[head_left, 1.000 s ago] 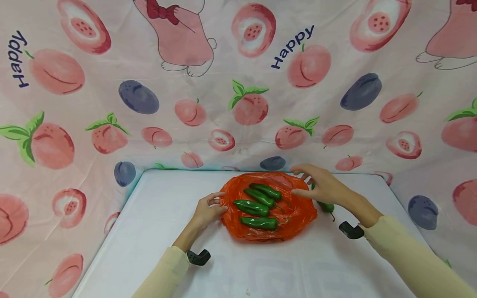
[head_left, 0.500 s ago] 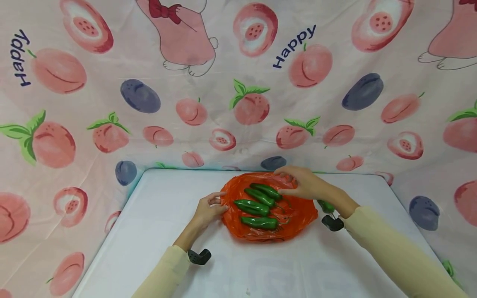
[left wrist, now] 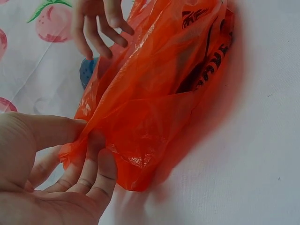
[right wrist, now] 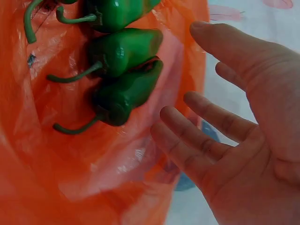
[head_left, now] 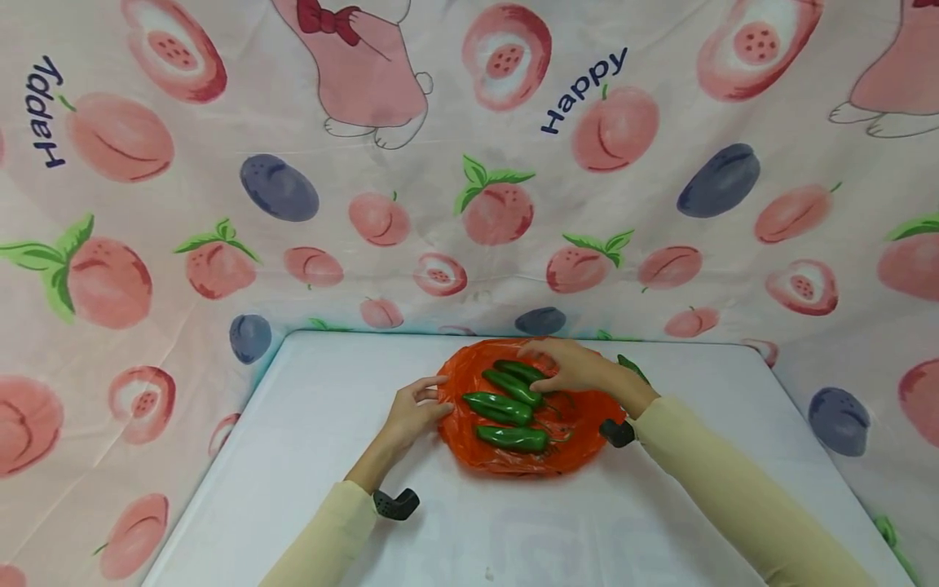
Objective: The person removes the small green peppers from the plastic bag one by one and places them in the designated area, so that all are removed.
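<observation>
An orange-red plastic bag [head_left: 579, 417] lies spread on the table, with several green peppers [head_left: 512, 439] side by side on it. On its left edge, my left hand [left wrist: 70, 173] pinches the thin plastic between thumb and fingers. My right hand [head_left: 575, 367] hovers over the bag's far right part, beside the farthest pepper [right wrist: 129, 91]. Its fingers are spread and hold nothing in the right wrist view. Another green pepper [head_left: 632, 367] lies off the bag to the right, partly hidden behind my right forearm.
The white table [head_left: 337, 408] ends at a fruit-printed cloth [head_left: 433, 204] that hangs behind and at both sides. A black wrist device [head_left: 396, 504] sits at the left cuff, and another black device [head_left: 617, 432] at the right cuff.
My right hand has moved left from the bag's right edge to the far peppers. The forearm now covers more of the loose pepper. My left hand stays at the bag's left edge.
</observation>
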`<state>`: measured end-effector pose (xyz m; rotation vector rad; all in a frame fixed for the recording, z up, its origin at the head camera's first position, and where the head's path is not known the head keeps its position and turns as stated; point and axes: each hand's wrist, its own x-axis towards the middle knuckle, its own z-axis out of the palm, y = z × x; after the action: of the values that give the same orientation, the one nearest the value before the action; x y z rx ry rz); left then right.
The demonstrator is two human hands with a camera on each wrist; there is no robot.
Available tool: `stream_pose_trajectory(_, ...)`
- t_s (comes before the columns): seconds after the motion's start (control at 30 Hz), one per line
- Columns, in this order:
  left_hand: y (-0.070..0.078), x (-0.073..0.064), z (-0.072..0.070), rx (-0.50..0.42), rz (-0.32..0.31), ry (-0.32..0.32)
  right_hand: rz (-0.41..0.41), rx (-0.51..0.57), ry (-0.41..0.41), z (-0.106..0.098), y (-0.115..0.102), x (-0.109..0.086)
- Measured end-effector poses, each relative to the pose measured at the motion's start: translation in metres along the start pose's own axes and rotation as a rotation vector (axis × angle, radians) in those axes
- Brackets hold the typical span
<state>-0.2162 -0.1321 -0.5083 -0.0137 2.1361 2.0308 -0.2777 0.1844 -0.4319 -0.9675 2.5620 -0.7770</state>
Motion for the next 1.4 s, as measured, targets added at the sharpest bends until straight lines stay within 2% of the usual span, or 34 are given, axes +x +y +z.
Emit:
stream_pose_trajectory(0.2, 0.001, 0.001, 0.0, 0.002, 0.001, -0.006, 0.027, -0.028, 0.001, 0.01, 0.008, 0.01)
stream_pose_trajectory(0.57, 0.002, 0.0, 0.0, -0.004, -0.01, -0.008, 0.001, -0.1, 0.054, 0.023, 0.018, 0.018)
stream_pose_trajectory(0.7, 0.002, 0.0, 0.0, 0.0, -0.011, -0.004, -0.025, -0.106, 0.053, 0.026, 0.021, 0.022)
stream_pose_trajectory(1.07, 0.002, -0.002, 0.0, 0.013, -0.02, 0.006, -0.022, -0.072, 0.03, 0.031, 0.027, 0.028)
stream_pose_trajectory(1.4, 0.001, -0.001, 0.0, 0.016, -0.015, 0.013, -0.055, -0.095, 0.023, 0.033, 0.028, 0.027)
